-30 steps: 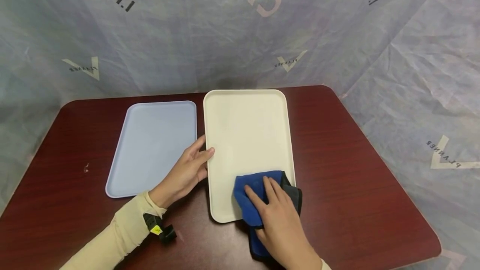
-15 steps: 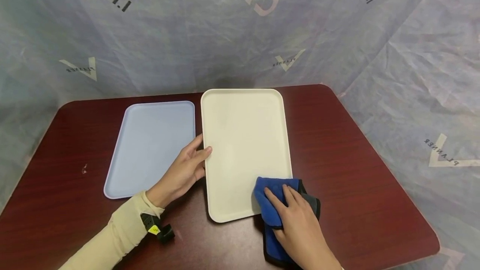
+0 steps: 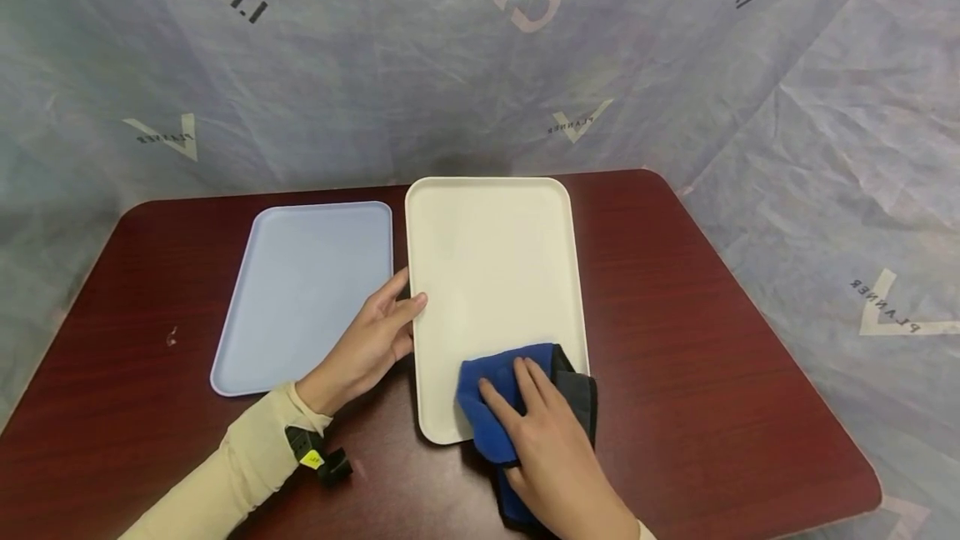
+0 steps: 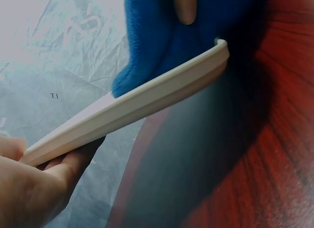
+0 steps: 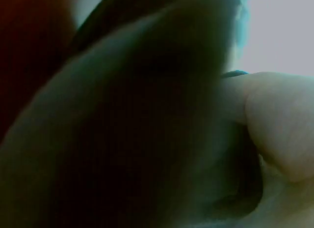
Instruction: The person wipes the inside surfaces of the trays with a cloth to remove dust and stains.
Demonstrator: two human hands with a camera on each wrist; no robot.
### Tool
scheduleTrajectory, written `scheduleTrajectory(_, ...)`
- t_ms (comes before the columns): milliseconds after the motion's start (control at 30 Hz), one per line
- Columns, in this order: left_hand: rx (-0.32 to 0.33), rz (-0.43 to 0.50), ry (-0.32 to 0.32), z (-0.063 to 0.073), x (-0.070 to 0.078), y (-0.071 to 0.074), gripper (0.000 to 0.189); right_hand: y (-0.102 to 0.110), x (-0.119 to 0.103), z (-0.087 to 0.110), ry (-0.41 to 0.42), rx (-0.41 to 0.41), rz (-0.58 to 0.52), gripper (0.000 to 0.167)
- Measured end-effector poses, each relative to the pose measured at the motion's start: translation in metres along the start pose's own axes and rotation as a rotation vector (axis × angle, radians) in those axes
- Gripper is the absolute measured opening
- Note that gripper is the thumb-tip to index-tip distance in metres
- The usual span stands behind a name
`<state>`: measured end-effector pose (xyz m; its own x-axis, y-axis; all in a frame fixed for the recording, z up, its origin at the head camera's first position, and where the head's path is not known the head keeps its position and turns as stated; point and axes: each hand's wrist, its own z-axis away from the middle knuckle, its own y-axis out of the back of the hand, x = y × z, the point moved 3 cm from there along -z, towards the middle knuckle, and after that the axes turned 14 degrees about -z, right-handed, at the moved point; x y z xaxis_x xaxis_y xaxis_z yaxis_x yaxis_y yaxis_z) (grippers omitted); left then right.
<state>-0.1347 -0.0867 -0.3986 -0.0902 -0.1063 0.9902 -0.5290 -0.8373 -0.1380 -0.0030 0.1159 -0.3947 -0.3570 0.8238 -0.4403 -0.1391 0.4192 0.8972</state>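
A cream rectangular tray [image 3: 495, 265] is raised off the table at a tilt. My left hand [image 3: 367, 344] grips its left edge, thumb over the rim and fingers beneath; the left wrist view shows the tray [image 4: 137, 107] edge-on above the table. On the tray's lower right part lies a blue cleaning cloth [image 3: 487, 407] with a dark grey reverse and black edging. My right hand [image 3: 551, 448] holds this cloth, fingers spread on top and thumb tucked under a fold. In the right wrist view, dark blurred cloth [image 5: 122, 139] fills most of the picture.
A light blue tray [image 3: 307, 298] lies flat on the dark red table [image 3: 697, 373], left of the cream one. Printed grey sheeting [image 3: 337, 65] hangs behind the table and along its right side. A black strap device [image 3: 322, 457] sits on the left wrist.
The right hand slid the cloth rightward to the tray's lower right edge, then back left across the tray. The left hand kept its grip, and the cream tray stayed nearly still.
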Motion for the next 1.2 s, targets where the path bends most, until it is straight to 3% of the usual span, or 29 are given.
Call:
scheduleTrajectory(133,-0.005,0.000,-0.005,0.000,0.000,-0.001,0.057,-0.006,-0.014,-0.007,0.084,0.013,0.017,0.089)
scheduleTrajectory(267,-0.010,-0.012,-0.010,0.000,0.001,-0.002,0.057,-0.010,-0.021,-0.009,0.114,0.046,0.011,0.091)
scheduleTrajectory(600,-0.018,-0.039,-0.019,-0.001,0.003,-0.003,0.056,-0.020,-0.025,-0.003,0.185,0.031,0.062,0.093)
scheduleTrajectory(933,-0.029,-0.036,-0.017,0.000,0.002,-0.002,0.055,-0.023,-0.023,0.007,0.268,0.021,0.145,0.084)
scheduleTrajectory(1067,-0.027,-0.034,-0.015,0.001,0.001,-0.002,0.055,-0.023,-0.020,0.009,0.245,0.000,0.152,0.087)
scheduleTrajectory(1200,-0.012,-0.026,-0.010,0.000,0.000,-0.001,0.055,-0.018,-0.011,0.010,0.143,-0.029,0.133,0.091)
